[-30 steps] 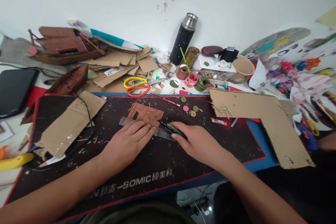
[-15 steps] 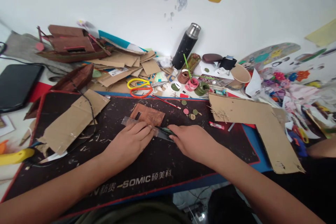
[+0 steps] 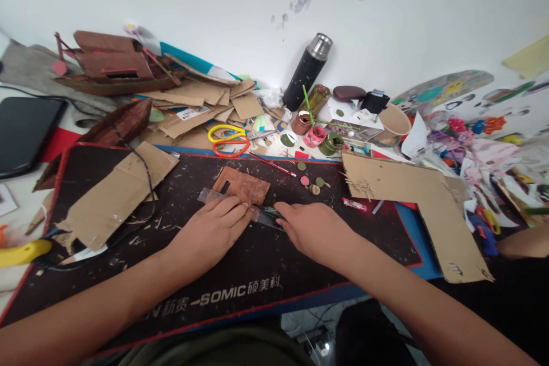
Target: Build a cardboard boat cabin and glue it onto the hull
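Observation:
My left hand (image 3: 221, 226) presses a clear plastic ruler (image 3: 209, 196) down with its fingers close together. The ruler lies across the lower edge of a brown-painted cardboard piece (image 3: 251, 184), which has a small rectangular slot near its left side. My right hand (image 3: 315, 231) is closed round a slim dark-green craft knife (image 3: 271, 211). Its front end points left along the ruler, close to my left fingertips; the blade itself is too small to make out. Under all of this lies a dark desk mat (image 3: 180, 266) with scraps on it.
Cardboard pieces (image 3: 124, 194) lie left, with a black cable across them. Scissors (image 3: 229, 140), a pencil (image 3: 274, 164), paint jars (image 3: 314, 136) and a black flask (image 3: 306, 71) stand or lie behind. An L-shaped cardboard (image 3: 433, 206) is at right, brown model boat (image 3: 114, 66) back left.
The view has shifted slightly. The knife's front end seems a little nearer my right hand's side; my left hand stays on the ruler.

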A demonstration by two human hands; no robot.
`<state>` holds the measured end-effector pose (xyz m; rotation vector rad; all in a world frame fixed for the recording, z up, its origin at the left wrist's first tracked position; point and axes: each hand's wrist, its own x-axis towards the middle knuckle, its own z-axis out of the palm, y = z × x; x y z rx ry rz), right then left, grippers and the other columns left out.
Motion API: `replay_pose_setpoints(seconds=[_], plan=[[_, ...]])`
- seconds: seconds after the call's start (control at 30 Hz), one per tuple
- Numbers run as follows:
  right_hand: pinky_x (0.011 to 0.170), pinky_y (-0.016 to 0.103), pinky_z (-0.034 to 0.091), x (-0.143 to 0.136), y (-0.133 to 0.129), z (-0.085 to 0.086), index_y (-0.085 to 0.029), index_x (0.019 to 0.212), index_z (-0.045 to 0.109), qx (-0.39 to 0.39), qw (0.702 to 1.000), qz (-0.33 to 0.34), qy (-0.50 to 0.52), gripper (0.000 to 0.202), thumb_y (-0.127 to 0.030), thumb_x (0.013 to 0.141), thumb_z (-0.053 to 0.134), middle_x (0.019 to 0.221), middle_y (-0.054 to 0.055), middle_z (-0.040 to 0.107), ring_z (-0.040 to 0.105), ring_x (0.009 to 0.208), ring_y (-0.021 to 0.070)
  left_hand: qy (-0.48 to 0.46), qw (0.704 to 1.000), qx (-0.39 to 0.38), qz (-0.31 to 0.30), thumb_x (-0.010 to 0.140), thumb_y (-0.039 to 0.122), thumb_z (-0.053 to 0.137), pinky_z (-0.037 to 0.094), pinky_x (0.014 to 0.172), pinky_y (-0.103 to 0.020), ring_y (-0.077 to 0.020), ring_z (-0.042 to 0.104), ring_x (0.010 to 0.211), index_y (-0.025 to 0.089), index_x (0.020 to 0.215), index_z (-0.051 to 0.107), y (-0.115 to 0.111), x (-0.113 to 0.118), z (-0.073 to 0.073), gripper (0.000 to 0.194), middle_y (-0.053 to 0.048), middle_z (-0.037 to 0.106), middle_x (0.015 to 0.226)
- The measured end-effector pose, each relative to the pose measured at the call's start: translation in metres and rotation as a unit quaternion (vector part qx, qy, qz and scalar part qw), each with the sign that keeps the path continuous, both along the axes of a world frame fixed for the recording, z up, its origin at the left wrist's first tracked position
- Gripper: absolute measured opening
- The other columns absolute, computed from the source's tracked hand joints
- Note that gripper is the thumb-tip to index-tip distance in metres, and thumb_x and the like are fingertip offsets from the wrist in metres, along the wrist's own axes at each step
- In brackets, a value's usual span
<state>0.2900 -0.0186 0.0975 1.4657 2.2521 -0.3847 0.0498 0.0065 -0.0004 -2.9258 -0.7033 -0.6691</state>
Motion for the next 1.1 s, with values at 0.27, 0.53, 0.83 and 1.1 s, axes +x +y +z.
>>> replay_pose_setpoints(seconds=[0.27,0.53,0.83,1.1], plan=[[0.056,0.034,0.042,-0.006,0.001,-0.001,-0.016,0.120,0.065,0.002,1.000,0.019,-0.020,0.019,-0.016,0.108,0.051,0.088,0.011,0.078,0.078,0.076,0.0272,0.007,1.000,0.002,-0.002,0.102,0.008,0.052,0.052,0.098,-0.040,-0.0271,0.066,0.109,0.009,0.128,0.074,0.000,0.001,0.002,0.034,-0.012,0.078,0.112],[0.057,0.032,0.046,-0.014,-0.002,0.000,-0.015,0.120,0.064,0.007,0.998,0.032,-0.045,0.017,-0.014,0.107,0.052,0.088,0.011,0.078,0.079,0.078,0.0273,0.021,1.000,-0.006,0.004,0.102,0.007,0.049,0.049,0.101,-0.040,-0.0276,0.064,0.113,0.012,0.127,0.076,-0.001,0.000,-0.001,0.037,-0.011,0.078,0.115],[0.059,0.032,0.042,-0.012,0.004,0.006,-0.014,0.122,0.065,-0.007,0.999,0.035,-0.040,0.020,-0.013,0.104,0.055,0.085,0.011,0.079,0.076,0.076,0.0248,0.012,1.000,-0.017,0.003,0.104,0.008,0.048,0.050,0.100,-0.041,-0.0270,0.065,0.112,0.013,0.127,0.076,0.001,-0.002,-0.005,0.036,-0.010,0.078,0.115],[0.056,0.031,0.035,-0.009,0.005,0.009,-0.014,0.116,0.065,-0.007,0.998,0.036,-0.043,0.016,-0.011,0.104,0.055,0.084,0.011,0.078,0.075,0.073,0.0242,0.018,1.000,-0.020,0.003,0.103,0.008,0.050,0.050,0.101,-0.042,-0.0281,0.065,0.113,0.013,0.128,0.075,0.001,-0.002,-0.006,0.035,-0.010,0.078,0.117]])
